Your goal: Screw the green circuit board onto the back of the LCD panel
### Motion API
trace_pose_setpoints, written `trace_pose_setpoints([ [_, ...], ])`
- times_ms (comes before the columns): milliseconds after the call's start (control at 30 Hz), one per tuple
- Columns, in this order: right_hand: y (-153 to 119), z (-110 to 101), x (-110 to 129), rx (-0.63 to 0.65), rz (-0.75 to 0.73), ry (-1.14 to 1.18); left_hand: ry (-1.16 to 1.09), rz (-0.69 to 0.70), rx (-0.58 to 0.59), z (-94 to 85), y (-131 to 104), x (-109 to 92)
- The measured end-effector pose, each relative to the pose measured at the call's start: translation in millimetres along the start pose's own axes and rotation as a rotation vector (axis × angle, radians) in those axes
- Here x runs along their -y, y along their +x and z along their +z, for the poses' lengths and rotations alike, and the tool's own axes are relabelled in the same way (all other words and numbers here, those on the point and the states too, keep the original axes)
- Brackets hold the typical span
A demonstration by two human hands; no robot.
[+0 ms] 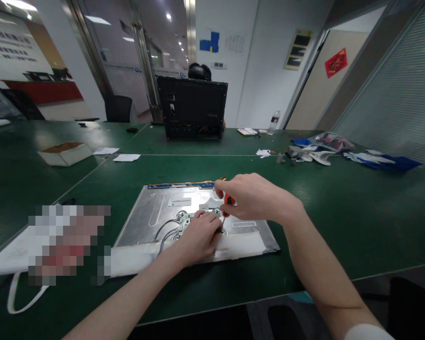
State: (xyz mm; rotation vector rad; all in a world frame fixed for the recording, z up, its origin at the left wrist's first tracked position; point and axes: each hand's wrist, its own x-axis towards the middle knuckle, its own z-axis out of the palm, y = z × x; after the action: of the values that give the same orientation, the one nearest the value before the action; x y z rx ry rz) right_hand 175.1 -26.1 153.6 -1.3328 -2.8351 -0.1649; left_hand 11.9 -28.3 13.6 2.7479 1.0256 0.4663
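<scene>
A flat display panel [138, 212] lies with its silver metal back facing up on the table in front of me. Near its middle sits a small green circuit board [184, 218] with grey cables [165, 224] running off its left side. My left hand [202, 233] is on the board, fingers curled over it, hiding much of it. In my right hand [250, 196] is a screwdriver [228, 204] with a red and black handle, gripped from above. Its shaft slants down to the board's right end; the tip is partly hidden by my left fingers.
On the green table [326, 208], a white carton [65, 153] and papers [126, 157] lie left, with a blurred-out item [65, 241] nearer me. A black monitor housing [194, 108] stands opposite, someone's dark hair behind it. Gloves [320, 157], bags and a bottle [274, 122] are right.
</scene>
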Motion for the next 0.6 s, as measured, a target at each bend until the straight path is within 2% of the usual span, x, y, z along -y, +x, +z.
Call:
trace_pose_setpoints([
  [600, 3.7, 1.8, 2.9, 0.032, -0.009, -0.035, -0.01, 0.004, -0.008, 0.0, 0.4, 0.3],
])
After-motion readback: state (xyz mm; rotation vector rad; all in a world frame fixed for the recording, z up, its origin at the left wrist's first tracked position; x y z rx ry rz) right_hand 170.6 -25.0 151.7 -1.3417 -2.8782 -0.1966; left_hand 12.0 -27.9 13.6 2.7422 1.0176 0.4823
